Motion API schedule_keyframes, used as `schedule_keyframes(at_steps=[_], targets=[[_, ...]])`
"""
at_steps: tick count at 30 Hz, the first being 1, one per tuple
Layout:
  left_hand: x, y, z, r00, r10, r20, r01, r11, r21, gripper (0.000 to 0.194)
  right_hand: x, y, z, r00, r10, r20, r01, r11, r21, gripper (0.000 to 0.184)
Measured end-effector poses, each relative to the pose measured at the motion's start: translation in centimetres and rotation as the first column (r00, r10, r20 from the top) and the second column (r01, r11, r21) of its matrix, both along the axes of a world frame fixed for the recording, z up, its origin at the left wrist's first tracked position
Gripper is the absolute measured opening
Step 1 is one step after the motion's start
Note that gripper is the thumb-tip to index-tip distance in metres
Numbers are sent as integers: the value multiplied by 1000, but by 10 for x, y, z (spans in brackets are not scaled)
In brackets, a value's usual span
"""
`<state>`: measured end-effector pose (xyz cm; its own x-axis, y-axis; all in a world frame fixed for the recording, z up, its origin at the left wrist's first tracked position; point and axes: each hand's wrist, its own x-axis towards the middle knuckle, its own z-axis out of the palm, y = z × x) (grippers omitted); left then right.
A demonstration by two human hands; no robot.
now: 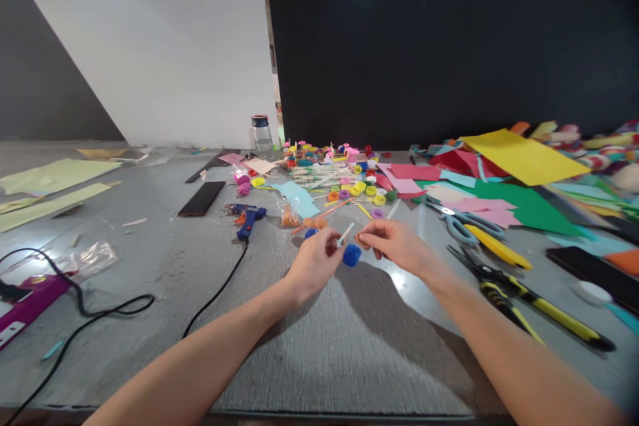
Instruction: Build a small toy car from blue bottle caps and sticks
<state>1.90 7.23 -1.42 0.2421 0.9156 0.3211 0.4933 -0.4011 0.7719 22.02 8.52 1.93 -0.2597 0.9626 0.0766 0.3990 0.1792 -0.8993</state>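
Over the middle of the table, my left hand point(317, 263) is closed in a pinch on a short, pale stick point(346, 233) that points up to the right. Facing it, my right hand point(394, 243) pinches a small orange-brown piece point(358, 239), mostly covered by the fingertips, so its kind is unclear. A shiny blue cap-like piece point(352, 255) is between the two hands, just below the fingertips. Another blue piece point(311, 233) shows behind my left hand, beside several orange caps point(315, 222).
A blue glue gun point(248, 221) with a black cord lies left, near a phone point(202, 199). Scissors point(469, 225), a yellow cutter point(499, 247) and pliers point(504, 286) lie right. Coloured caps point(370, 191) and paper point(529, 203) spread behind. A purple power strip point(34, 306) is far left.
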Motion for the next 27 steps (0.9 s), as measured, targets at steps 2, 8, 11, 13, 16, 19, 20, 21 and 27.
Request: schedule_keyframes(at_steps=[2,8,11,13,16,19,20,21,27], targets=[[0,-8,4,999,51,5,-50,998,-33,13,-2,-3,1,999,0,-39,0,1000,-2,25],[7,-35,19,975,-78,210,135,952,-275,32,-14,-18,3,985,40,-166,-35,999,34,24],[11,-43,24,933,-70,353,195,922,-334,36,-20,-25,5,978,37,-203,-20,996,82,23],[12,-45,26,920,-58,388,198,923,-330,35,-24,-29,7,975,42,-219,-19,994,107,21],[11,-47,30,928,-39,371,152,948,-280,29,-28,-36,10,978,40,-205,-4,986,169,19],[9,-48,35,938,-41,344,121,970,-213,27,-30,-43,15,983,26,-180,16,974,227,18],[8,-48,37,939,-46,341,117,974,-192,27,-29,-45,16,984,21,-179,22,971,237,18],[8,-49,39,939,-48,340,113,978,-173,28,-29,-46,18,984,16,-179,28,970,243,17],[7,-50,41,944,-51,327,93,989,-114,21,-26,-56,19,983,21,-185,31,961,275,13]])
